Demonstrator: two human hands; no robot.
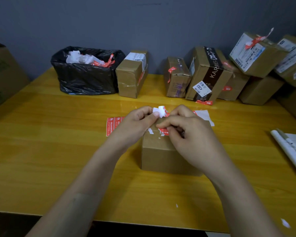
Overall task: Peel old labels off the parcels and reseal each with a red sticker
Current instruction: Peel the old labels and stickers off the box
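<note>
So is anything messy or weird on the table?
Yes. Little white paper scraps lie loose on the yellow table near its front edge. The nearest parcel has ragged torn label bits on top. At the back right, one box sits tilted on the pile, its red sticker curling up.

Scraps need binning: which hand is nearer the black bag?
Left. The left hand is in front of the black bag, rightward; the right hand farther right, on the parcel.

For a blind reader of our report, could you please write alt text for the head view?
Over a small parcel on a yellow table, the left hand pinches a torn white scrap while the right hand picks at its red sticker remnant.
</note>
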